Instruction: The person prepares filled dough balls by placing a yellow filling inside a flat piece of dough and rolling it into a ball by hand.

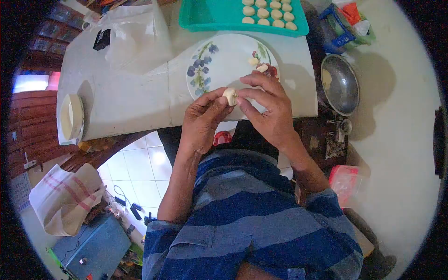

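Note:
A small pale dough ball (229, 96) is held between the thumb and fingers of my left hand (205, 116), over the near edge of a flowered white plate (224, 56). From the other side, the thumb and index finger of my right hand (268, 102) pinch at the edge of the dough, while its other fingers are raised and curled. On the plate's right side, just beyond my right hand, lie small pale dough bits (254, 61) and a dark red filling (270, 71), partly hidden by that hand.
A green tray (210, 16) with several round dough pieces (262, 13) stands behind the plate. A plastic bag (137, 37) lies at the table's back left, with a round pale container (71, 116) at its left edge. A metal bowl (343, 86) is right of the table.

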### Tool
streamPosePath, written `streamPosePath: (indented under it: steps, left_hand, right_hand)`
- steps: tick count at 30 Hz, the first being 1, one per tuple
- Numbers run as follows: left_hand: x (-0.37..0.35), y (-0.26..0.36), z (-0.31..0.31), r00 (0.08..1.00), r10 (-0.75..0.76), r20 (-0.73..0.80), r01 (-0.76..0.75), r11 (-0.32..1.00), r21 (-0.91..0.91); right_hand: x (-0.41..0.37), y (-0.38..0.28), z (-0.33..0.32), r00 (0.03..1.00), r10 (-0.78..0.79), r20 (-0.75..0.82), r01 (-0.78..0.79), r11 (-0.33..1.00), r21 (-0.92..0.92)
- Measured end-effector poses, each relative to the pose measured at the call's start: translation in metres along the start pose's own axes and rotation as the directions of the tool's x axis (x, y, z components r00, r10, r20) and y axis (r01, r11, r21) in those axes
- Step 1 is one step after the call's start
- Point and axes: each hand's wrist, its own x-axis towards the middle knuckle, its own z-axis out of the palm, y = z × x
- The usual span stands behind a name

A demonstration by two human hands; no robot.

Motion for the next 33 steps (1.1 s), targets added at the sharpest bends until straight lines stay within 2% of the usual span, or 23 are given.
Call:
streamPosePath:
  steps: [3,5,8,11,13,17,22,29,33]
  left_hand:
    - [-0.001,0.001,0.003,1.000,0.010,-0.002,-0.010,1.000,-0.002]
    - [-0.001,-0.001,0.003,1.000,0.014,0.000,-0.014,1.000,-0.023]
    - [-0.001,-0.005,0.003,0.999,0.051,-0.015,-0.050,0.997,0.062]
    - [-0.003,-0.004,0.004,0.995,0.077,-0.070,-0.070,0.993,0.098]
    - [-0.003,-0.004,0.004,0.994,0.107,-0.008,-0.107,0.991,0.078]
    - [-0.002,-0.004,0.006,0.994,0.107,-0.023,-0.104,0.988,0.116]
    - [-0.005,0.003,0.012,0.989,0.126,-0.080,-0.116,0.986,0.122]
    - [-0.004,0.002,0.008,0.993,0.112,-0.041,-0.106,0.987,0.124]
    - [-0.005,0.003,0.010,0.990,0.138,-0.017,-0.133,0.973,0.187]
  right_hand:
    - [-0.003,0.003,0.005,0.999,-0.043,-0.002,0.043,0.997,-0.067]
    - [-0.005,0.007,0.009,0.991,-0.132,-0.031,0.124,0.976,-0.182]
    - [-0.005,0.006,0.008,0.991,-0.136,-0.008,0.131,0.968,-0.215]
    - [-0.002,0.003,0.007,0.995,-0.081,-0.057,0.074,0.991,-0.110]
    - [-0.001,0.002,0.007,0.996,-0.083,-0.044,0.078,0.990,-0.119]
    - [0.000,0.003,0.008,0.994,-0.108,-0.023,0.102,0.979,-0.178]
    - [0.000,0.000,0.007,0.995,-0.073,-0.072,0.062,0.987,-0.148]
    - [-0.001,-0.002,0.008,0.997,-0.025,-0.074,0.016,0.992,-0.121]
    - [0.002,-0.004,0.007,0.995,-0.047,-0.082,0.035,0.989,-0.142]
